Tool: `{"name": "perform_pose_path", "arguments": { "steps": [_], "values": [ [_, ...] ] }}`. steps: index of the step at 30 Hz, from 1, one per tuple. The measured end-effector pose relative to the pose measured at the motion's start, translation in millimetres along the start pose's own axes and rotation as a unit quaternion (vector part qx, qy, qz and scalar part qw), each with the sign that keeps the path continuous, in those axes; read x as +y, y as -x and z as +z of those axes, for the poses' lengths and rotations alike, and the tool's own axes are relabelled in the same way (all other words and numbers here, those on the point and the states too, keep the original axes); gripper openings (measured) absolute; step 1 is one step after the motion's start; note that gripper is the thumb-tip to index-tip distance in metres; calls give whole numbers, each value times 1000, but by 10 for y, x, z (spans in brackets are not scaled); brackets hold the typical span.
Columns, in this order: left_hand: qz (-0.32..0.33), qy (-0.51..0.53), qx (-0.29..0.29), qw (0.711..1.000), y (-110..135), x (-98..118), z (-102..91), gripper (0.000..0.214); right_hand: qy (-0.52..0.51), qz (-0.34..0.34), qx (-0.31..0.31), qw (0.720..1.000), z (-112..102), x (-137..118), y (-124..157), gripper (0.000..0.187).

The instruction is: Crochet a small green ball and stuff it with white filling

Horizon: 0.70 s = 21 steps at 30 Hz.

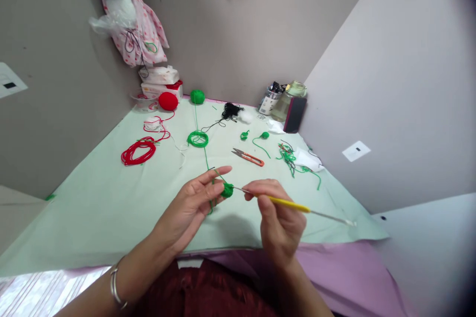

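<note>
Between the thumb and fingers of my left hand (197, 200) is a small green crochet piece (227, 190). Green yarn (207, 158) runs from its raised index finger back to a loose green coil (198, 139) and on to a green yarn ball (197, 97). My right hand (278, 213) is closed round a crochet hook (290, 203) with a yellow grip, held like a pen. The hook's metal tip meets the right side of the green piece; whether it is inside a stitch is too small to tell.
Orange thread snips (248, 157) lie beyond my hands. Red yarn (138, 151) is coiled at left, near a red ball (168, 101). Black yarn (231, 111), small green pieces (264, 135) and green scraps (287, 158) lie farther back. A phone (295, 115) leans against a jar (284, 105) at right.
</note>
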<state>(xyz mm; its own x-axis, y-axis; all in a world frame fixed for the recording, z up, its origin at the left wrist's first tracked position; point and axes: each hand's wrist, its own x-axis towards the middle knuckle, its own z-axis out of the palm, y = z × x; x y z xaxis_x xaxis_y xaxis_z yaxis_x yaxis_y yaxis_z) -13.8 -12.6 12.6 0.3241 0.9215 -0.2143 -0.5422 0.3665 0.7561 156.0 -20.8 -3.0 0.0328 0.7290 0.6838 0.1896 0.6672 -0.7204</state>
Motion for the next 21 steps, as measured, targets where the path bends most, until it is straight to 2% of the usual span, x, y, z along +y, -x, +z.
{"name": "perform_pose_path", "arguments": {
  "steps": [2,5,8,10,13,14,16,19,21],
  "values": [
    [35,-28,18,999,10,4,6,41,-81,59,15,995,16,-24,-38,24],
    [69,-60,18,996,36,-21,44,36,-100,69,-1,993,67,-29,-64,22],
    [77,-70,25,994,46,-62,81,35,-32,25,-9,999,111,-16,-28,27],
    [79,-52,44,995,35,-81,92,40,44,-30,-11,999,112,-6,15,32],
    [30,4,23,999,0,-81,75,44,125,-105,-28,986,68,1,48,36],
    [8,23,8,1000,-14,-75,61,43,119,-100,-26,988,47,-1,43,35],
    [-16,47,-8,999,-36,-57,30,38,64,-35,0,997,15,-9,14,31],
    [22,13,18,1000,-42,-43,5,35,-55,70,32,995,14,-15,-38,25],
    [51,-41,29,997,-25,-49,11,37,-110,93,7,990,42,-10,-57,21]
  ]
}}
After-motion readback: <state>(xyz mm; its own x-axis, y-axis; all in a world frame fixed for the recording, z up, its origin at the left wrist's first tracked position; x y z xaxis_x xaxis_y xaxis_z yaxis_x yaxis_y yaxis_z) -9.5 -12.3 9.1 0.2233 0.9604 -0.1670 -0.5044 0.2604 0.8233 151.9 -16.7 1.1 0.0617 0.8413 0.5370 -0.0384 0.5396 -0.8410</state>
